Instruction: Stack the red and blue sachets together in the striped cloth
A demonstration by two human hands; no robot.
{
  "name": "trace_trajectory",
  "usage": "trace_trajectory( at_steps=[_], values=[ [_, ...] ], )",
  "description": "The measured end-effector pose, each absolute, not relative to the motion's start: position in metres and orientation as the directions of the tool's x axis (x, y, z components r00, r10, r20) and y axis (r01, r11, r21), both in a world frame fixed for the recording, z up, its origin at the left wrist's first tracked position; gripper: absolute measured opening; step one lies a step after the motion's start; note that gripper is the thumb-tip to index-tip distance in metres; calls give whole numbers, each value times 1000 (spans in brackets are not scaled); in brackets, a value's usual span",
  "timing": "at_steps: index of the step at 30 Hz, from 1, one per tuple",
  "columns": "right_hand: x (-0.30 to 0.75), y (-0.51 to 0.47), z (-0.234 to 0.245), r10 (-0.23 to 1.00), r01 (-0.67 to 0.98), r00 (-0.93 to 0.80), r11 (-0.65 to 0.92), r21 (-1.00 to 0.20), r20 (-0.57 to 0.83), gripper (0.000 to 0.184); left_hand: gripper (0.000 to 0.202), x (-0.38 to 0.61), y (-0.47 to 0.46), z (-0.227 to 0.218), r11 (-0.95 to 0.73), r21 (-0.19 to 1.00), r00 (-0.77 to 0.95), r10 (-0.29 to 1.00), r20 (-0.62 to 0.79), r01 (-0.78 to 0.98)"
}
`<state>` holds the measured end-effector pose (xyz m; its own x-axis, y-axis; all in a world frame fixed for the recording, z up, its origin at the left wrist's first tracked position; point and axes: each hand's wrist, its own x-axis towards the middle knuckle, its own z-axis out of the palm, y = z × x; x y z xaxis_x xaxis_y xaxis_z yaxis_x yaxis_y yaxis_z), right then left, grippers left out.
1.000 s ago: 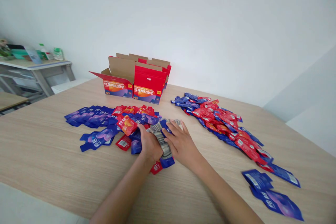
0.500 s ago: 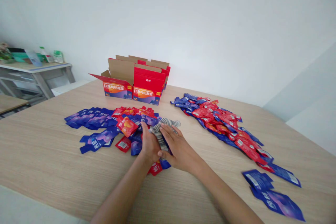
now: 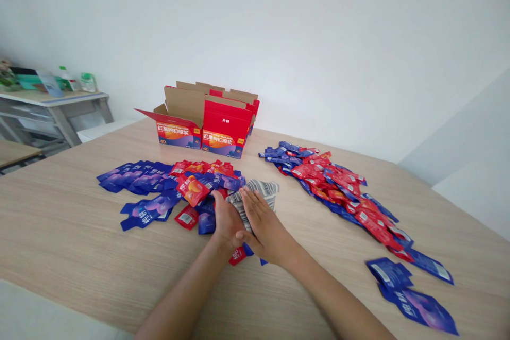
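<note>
A grey-and-white striped cloth (image 3: 265, 189) is pressed between my two hands, over the near edge of the left pouch pile. My left hand (image 3: 228, 222) supports it from the left with the thumb up; its other fingers are hidden. Across the cloth's top lies my right hand (image 3: 266, 226), fingers stretched and together, thumb crossing toward the left hand. Red pouches (image 3: 193, 190) and blue-purple pouches (image 3: 151, 210) lie in a heap beside and under the hands. Part of a red pouch (image 3: 238, 256) shows below my wrists.
Open red-and-blue cartons (image 3: 223, 141) stand at the back of the wooden table (image 3: 79, 223). A long heap of mixed pouches (image 3: 330, 180) stretches along the right side, with loose blue pouches (image 3: 422, 308) at its near end. A side desk (image 3: 51, 100) holds bottles and small items.
The cloth looks spread wider and flatter, showing more to the right of my fingers. My right hand has shifted slightly. Pouches and cartons stay in place.
</note>
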<state>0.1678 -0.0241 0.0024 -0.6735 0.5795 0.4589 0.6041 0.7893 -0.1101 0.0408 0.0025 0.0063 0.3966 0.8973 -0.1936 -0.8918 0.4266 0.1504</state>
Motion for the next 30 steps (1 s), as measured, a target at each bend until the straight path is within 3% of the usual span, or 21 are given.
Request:
trace_trajectory(
  at_steps=[5,8,13,20,23,30],
  values=[
    [165,-20,-8,568,605,-643,788,-114,514,73,86,44,-3,5,473,185,435,876,-210,-862],
    [168,-18,-9,565,589,-649,797,-133,510,77,87,45,-1,6,465,194,416,876,-243,-864],
    [168,-23,-2,510,523,-701,843,-128,498,84,97,37,1,13,494,114,461,857,-229,-862],
    [154,-31,-11,400,501,-737,864,43,545,82,98,25,1,9,510,145,455,841,-293,-848],
    [160,-24,-13,422,533,-699,846,26,577,72,85,35,-3,2,517,179,471,848,-244,-837],
    [181,-11,-3,535,649,-495,752,-118,684,59,78,62,-22,1,531,355,550,833,-53,-770]
  ],
)
